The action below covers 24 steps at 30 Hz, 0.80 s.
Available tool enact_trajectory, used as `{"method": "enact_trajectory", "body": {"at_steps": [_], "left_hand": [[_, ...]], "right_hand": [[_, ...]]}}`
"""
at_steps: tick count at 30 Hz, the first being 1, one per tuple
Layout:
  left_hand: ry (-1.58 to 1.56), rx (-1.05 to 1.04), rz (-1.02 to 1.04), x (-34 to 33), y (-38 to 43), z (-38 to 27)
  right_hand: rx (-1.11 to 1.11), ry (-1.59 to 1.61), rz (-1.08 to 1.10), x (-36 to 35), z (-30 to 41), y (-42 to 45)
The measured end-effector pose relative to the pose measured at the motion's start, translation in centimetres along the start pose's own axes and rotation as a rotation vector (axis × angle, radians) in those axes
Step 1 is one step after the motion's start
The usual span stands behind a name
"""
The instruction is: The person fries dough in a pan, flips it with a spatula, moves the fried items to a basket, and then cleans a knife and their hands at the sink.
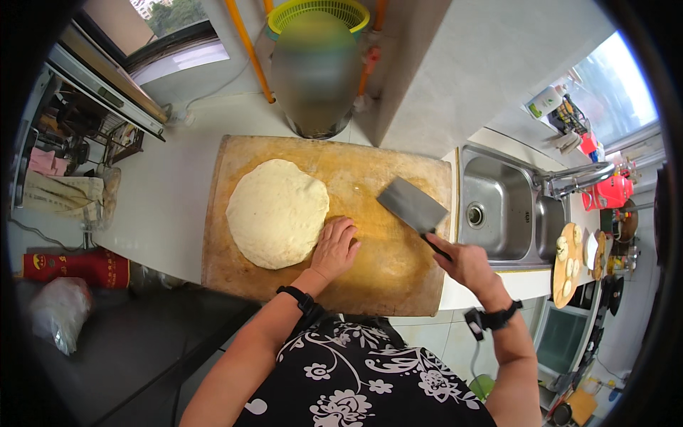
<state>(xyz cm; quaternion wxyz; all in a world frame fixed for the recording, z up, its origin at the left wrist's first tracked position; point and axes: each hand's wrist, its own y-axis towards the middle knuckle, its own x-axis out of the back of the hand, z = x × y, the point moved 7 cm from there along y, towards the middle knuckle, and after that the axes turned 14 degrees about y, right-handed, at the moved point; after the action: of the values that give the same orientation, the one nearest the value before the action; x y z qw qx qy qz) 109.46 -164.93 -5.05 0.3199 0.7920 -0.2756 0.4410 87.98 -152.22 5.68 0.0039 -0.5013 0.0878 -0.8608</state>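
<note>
A large round slab of pale dough [278,213] lies on the left half of a wooden board [373,288]. My left hand [336,248] rests palm down at the dough's lower right edge, its fingers slightly spread and nothing gripped. On the right, my right hand [467,264] is closed around the black handle of a cleaver [412,204]. The cleaver's broad metal blade is over the right part of the board, apart from the dough and pointing up and left. Whether the blade touches the board cannot be told.
Right of the board is a steel sink [499,213] with a faucet [579,173]. Beyond it, a wooden tray [563,277] holds several small dough pieces. A yellow plastic basket [277,21] stands behind the board, above a blurred container. A cluttered rack [125,141] stands at the left.
</note>
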Motion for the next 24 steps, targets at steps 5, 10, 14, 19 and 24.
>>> {"method": "enact_trajectory", "body": {"at_steps": [5,10,14,19,24], "left_hand": [[0.013,0.005,0.007,0.1,0.2,-0.3],[0.029,-0.021,-0.043,-0.4,0.0,-0.3],[0.015,0.012,-0.073,-0.4,-0.5,0.4],[0.012,-0.025,-0.094,-0.4,-0.1,-0.1],[0.004,-0.029,-0.115,-0.1,-0.4,0.2]], "right_hand": [[-0.049,-0.068,0.189,0.1,0.2,2.8],[0.253,-0.019,0.005,-1.2,2.0,7.0],[0.134,-0.067,0.176,-0.8,1.6,3.7],[0.187,-0.086,0.111,-1.7,3.8,8.0],[0.217,-0.074,0.092,-2.0,4.8,7.2]]}}
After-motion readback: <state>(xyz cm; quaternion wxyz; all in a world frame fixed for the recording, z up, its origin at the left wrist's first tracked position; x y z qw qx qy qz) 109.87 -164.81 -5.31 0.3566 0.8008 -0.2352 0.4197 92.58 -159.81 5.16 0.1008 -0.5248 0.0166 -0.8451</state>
